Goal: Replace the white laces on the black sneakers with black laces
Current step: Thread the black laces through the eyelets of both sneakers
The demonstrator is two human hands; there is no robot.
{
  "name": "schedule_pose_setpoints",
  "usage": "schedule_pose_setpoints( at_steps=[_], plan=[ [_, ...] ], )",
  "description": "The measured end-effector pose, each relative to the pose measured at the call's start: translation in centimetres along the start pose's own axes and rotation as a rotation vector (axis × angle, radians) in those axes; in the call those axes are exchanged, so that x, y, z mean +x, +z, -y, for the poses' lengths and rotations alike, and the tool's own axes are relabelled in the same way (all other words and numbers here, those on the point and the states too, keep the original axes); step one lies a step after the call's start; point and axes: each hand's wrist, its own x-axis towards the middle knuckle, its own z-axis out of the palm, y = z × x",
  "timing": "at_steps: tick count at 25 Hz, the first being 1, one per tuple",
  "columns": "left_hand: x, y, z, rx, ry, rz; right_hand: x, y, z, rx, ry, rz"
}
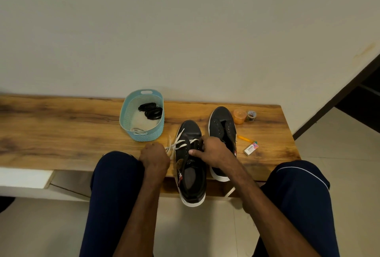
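**Sneaker point(192, 166): lace pull direction**

Sneaker stood near-right of the basket point(141, 133), long axis running from person to wall. White lace point(178, 141) trailed from its eyelets toward the basket side. Left hand point(154, 158), nearer the lace, was curled round it; right hand point(213, 149) gripped the eyelet flap. Black laces point(151, 110) lay in the basket.

1. This looks like a room in a home: a plain cream wall point(185, 30) stands behind a low wooden bench point(61, 129).
2. Pale floor tiles point(339, 133) lie at right, beside a dark door frame point(337, 97).
3. A blue plastic basket point(144, 136) and an eraser box point(250, 148) sit on the bench.
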Motion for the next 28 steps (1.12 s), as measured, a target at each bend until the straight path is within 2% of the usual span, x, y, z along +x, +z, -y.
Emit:
schedule_pose_setpoints(
  at_steps=[2, 4, 6, 10, 12, 16, 17, 18, 19, 21, 24, 26, 28],
  plan=[
    [0.0, 0.4, -0.6, -0.186, 0.120, -0.056, 0.9, -0.1, 0.4, 0.052, -0.081, -0.093],
    [-0.5, 0.9, -1.4, -0.399, 0.212, 0.093, 2.1, 0.0, 0.5, -0.013, -0.138, -0.095],
    [-1.3, 1.5, -2.1, -0.478, 0.229, 0.203, 2.8, 0.8, 0.2, -0.125, -0.150, -0.034],
    [-2.1, 2.5, -2.7, -0.472, 0.185, 0.081, 3.0, 2.7, -0.4, -0.185, -0.145, -0.024],
    [-2.0, 2.7, -2.8, -0.462, 0.165, 0.057, 3.2, 2.5, -0.1, -0.052, -0.120, -0.051],
    [-1.8, 2.7, -3.0, -0.457, 0.119, 0.030, 2.8, 0.7, -0.2, 0.709, 0.121, -0.132],
    [-1.7, 2.7, -3.0, -0.462, 0.109, 0.014, 2.7, 0.5, -0.3, 0.749, 0.127, -0.169],
    [-1.8, 2.7, -3.0, -0.469, 0.105, -0.001, 2.7, 0.4, -0.6, 0.627, 0.074, -0.202],
    [-1.8, 2.8, -3.0, -0.472, 0.106, -0.014, 2.8, 0.4, -0.8, 0.403, 0.000, -0.212],
    [-1.9, 3.0, -3.0, -0.454, 0.122, -0.036, 2.9, 0.9, -0.4, 0.020, -0.128, -0.156],
    [-1.8, 3.2, -3.0, -0.424, 0.152, -0.048, 2.8, 2.3, 0.4, -0.173, -0.145, -0.026],
    [-1.7, 3.2, -3.0, -0.412, 0.156, -0.051, 2.6, 2.8, 0.8, -0.173, -0.162, -0.054],
    [-1.5, 3.3, -2.9, -0.399, 0.151, -0.060, 2.4, 2.6, 1.1, 0.149, -0.135, -0.135]
  ],
)
